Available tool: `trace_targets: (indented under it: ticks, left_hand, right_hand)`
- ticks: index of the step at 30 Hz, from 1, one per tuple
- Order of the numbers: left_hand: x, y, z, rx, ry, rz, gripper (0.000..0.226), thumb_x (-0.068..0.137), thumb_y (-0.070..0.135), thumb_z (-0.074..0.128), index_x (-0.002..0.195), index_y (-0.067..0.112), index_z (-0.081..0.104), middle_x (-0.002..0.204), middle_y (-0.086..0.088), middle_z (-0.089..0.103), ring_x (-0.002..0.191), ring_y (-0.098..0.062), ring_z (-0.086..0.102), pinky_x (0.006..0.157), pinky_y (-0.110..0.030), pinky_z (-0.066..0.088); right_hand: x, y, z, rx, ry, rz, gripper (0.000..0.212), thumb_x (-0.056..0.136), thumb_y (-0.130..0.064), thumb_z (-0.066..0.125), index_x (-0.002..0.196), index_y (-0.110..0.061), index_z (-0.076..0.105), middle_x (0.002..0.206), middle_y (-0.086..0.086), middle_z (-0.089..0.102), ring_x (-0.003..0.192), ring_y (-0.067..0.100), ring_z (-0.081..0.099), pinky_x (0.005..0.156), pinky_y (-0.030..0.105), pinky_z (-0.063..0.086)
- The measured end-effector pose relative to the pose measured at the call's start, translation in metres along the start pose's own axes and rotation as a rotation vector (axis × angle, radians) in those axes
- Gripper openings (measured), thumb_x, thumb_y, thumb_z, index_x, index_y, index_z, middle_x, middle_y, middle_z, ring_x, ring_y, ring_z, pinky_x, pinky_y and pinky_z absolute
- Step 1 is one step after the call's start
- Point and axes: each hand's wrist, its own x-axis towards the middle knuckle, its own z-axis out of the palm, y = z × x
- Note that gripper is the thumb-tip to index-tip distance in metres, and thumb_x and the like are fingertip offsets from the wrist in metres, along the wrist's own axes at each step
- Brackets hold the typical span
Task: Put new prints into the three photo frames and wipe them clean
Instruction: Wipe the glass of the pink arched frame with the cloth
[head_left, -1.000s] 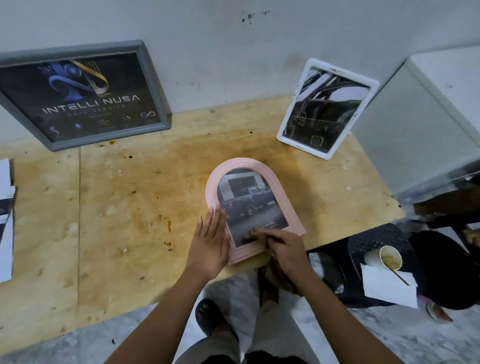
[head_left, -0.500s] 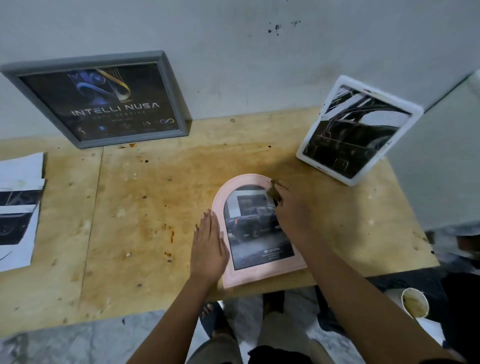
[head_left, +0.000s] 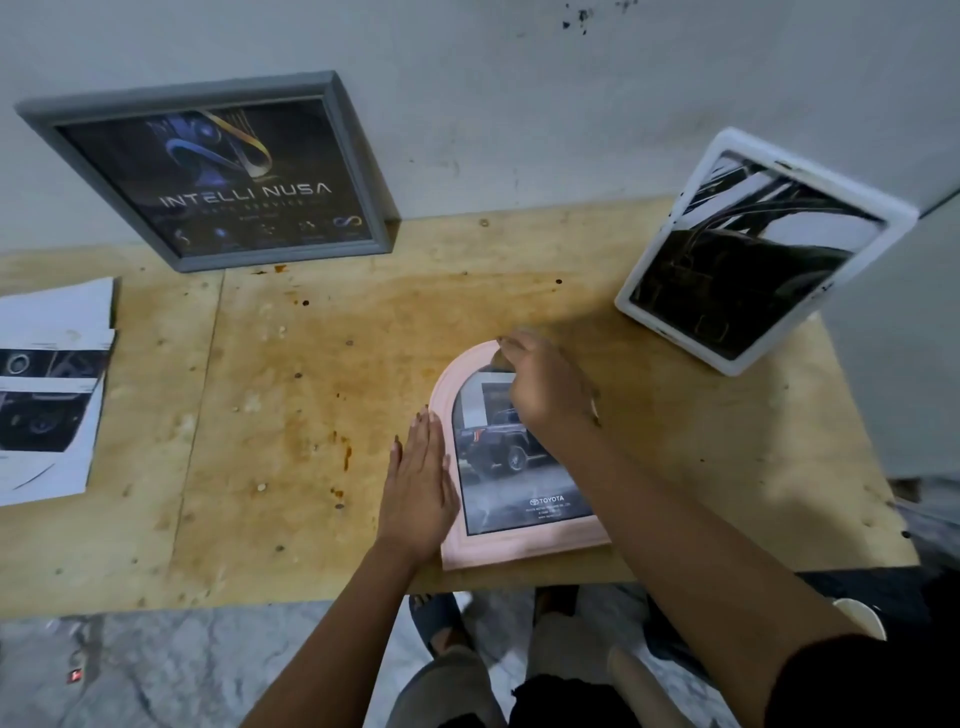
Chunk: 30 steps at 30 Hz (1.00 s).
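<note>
Plywood table (head_left: 270, 415), blotched brown across the middle and pitted with small dents, butting against a pale grey wall (head_left: 467, 104) with black specks (head_left: 582, 18) near the top. Below the near edge, mottled grey stone floor (head_left: 156, 670) with a tiny red scrap (head_left: 76, 675). At lower right, white rim of a cup (head_left: 867, 618), mostly hidden.

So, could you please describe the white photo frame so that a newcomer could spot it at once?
Start at the wooden table and look to its far right corner, beside the wall. The white frame stands propped up there. Unlike the grey frame at far left and the pink arched frame lying flat, it has rounded corners and a black-and-white print.
</note>
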Motion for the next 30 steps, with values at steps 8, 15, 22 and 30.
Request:
trace_targets:
  ticks: [8,15,22,30]
  left_hand:
    - [-0.002,0.0,0.003,-0.032,0.028,-0.013,0.067,0.09,0.04,-0.001,0.15,0.012,0.002,0.156,0.001,-0.004,0.141,-0.006,-0.011,0.115,-0.027,-0.012]
    - [0.001,0.003,0.006,-0.033,0.033,-0.033,0.066,0.09,0.039,-0.002,0.15,0.011,0.0,0.158,-0.003,-0.001,0.14,-0.004,-0.011,0.113,-0.026,-0.016]
    - [-0.004,0.005,0.006,0.002,0.046,-0.075,0.058,0.095,0.031,0.007,0.15,0.011,-0.001,0.158,-0.002,-0.002,0.141,-0.005,-0.012,0.113,-0.033,-0.019]
    - [-0.004,0.004,0.011,0.048,0.088,-0.076,0.058,0.095,0.028,0.01,0.149,0.009,0.004,0.158,-0.005,0.003,0.145,-0.012,-0.004,0.115,-0.035,-0.013]
  right_hand:
    - [0.003,0.003,0.011,0.334,0.202,0.041,0.046,0.084,0.01,0.047,0.125,-0.008,0.06,0.129,0.006,0.059,0.119,0.019,0.053,0.101,0.026,0.041]
    - [-0.037,0.033,0.045,0.062,0.2,-0.14,0.056,0.074,0.007,0.048,0.13,0.004,0.05,0.137,0.019,0.049,0.13,0.035,0.041,0.111,0.041,0.029]
    - [-0.047,0.02,0.056,0.122,0.089,-0.225,0.061,0.064,0.019,0.052,0.123,0.005,0.056,0.131,0.019,0.054,0.126,0.038,0.047,0.107,0.047,0.026]
    - [-0.082,0.031,0.064,0.382,-0.073,-0.473,0.047,0.066,0.023,0.052,0.108,0.006,0.066,0.118,0.02,0.063,0.119,0.021,0.051,0.107,0.03,0.035]
